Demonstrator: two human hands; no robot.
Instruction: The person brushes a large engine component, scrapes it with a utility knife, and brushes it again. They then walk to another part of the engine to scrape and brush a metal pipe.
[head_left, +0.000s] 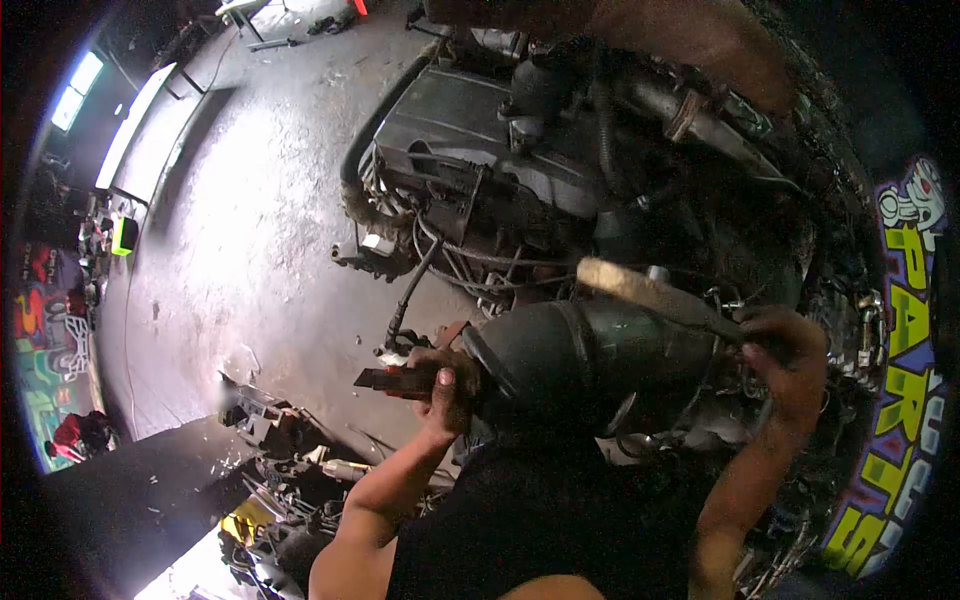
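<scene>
A large dark cylindrical canister point(590, 350) with a raised band lies in front of me, between my hands. My left hand point(445, 390) is closed around a black-and-red hand tool point(400, 381) at the canister's left end; its exact kind cannot be made out. On the right, my right hand point(788, 350) is closed on the end of a long, narrow piece with a tan tip point(640, 288). That piece is blurred and slants across above the canister. Beyond it sits a dirty engine point(440, 115) with hoses and cables.
Another person's forearm point(690, 40) reaches across the top. A metal pipe with a clamp point(690, 118) runs along the engine's right. Loose metal parts point(285, 430) are piled at lower left. A long table point(135, 125) stands far left, and a painted wall point(900, 380) is at right.
</scene>
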